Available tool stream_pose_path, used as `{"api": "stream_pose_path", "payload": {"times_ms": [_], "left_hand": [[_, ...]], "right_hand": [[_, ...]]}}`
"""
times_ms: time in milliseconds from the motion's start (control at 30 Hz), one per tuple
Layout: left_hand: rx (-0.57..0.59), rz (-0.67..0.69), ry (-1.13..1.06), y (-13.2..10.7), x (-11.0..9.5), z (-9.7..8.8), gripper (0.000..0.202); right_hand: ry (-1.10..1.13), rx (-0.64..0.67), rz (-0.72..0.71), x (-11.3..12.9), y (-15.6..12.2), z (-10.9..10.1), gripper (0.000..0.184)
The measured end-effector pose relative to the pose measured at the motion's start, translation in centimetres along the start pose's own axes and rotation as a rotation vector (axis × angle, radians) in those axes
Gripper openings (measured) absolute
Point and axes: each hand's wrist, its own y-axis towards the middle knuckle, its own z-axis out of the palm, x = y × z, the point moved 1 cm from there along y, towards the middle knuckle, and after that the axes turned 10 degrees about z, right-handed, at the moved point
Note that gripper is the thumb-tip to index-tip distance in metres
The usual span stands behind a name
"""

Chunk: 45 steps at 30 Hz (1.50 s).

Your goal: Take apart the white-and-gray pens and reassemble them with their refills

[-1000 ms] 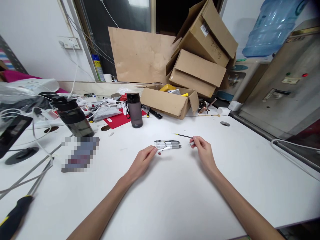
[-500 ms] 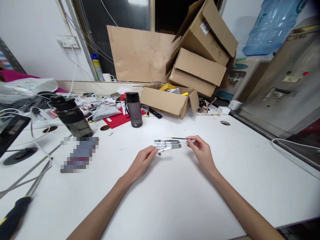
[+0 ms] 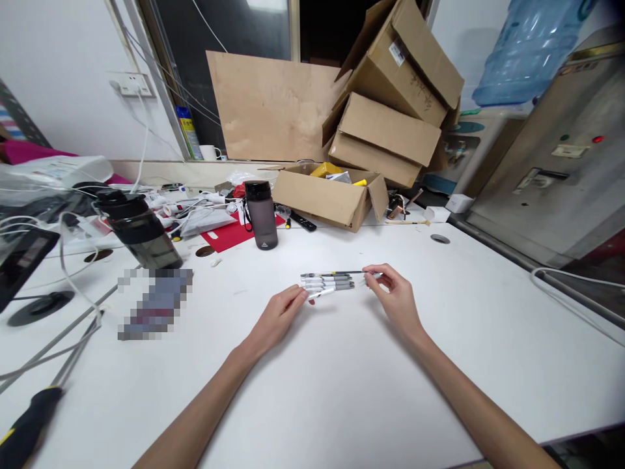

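Observation:
Several grey and white pens (image 3: 328,283) lie side by side on the white table (image 3: 342,365). My left hand (image 3: 279,315) pinches the near end of one pen at the left of the row. My right hand (image 3: 394,296) is closed on a thin black pen refill (image 3: 342,273) and a small clear pen part. The refill lies level along the far side of the row, its tip pointing left.
A small dark bottle (image 3: 260,214) and a larger dark bottle (image 3: 140,228) stand to the left behind the pens. An open cardboard box (image 3: 326,197) with stacked boxes (image 3: 390,98) behind it sits at the back. Cables and a black-handled tool (image 3: 24,426) lie at left.
My right hand has moved left, bringing the refill from right of the pens to lie along their far side. My left hand has kept its hold.

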Motion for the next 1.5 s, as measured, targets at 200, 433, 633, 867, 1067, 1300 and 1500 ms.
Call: {"api": "stream_pose_path", "payload": {"times_ms": [200,433,633,867,1067,1300,1500], "left_hand": [[0.009,-0.012,0.014,-0.04,0.03,0.02,0.043],[0.009,-0.003,0.01,-0.02,0.11,0.07,0.042],[0.007,0.01,0.009,0.04,0.09,0.13,0.041],[0.012,0.013,0.01,0.02,-0.04,0.06,0.041],[0.019,0.011,0.005,-0.01,0.02,0.05,0.041],[0.021,0.007,-0.007,-0.05,0.11,0.07,0.041],[0.026,-0.009,-0.01,-0.03,0.06,0.08,0.041]], "right_hand": [[0.007,-0.023,0.004,0.22,-0.02,-0.06,0.019],[0.025,-0.01,0.006,0.08,-0.05,0.07,0.018],[0.03,0.003,0.006,0.09,-0.08,0.12,0.016],[0.027,0.002,0.016,0.14,-0.08,0.08,0.017],[0.041,0.007,0.026,0.01,-0.01,0.08,0.019],[0.129,0.026,0.095,-0.29,0.17,0.31,0.024],[0.147,0.008,0.146,-0.19,0.47,-0.01,0.028]]}}
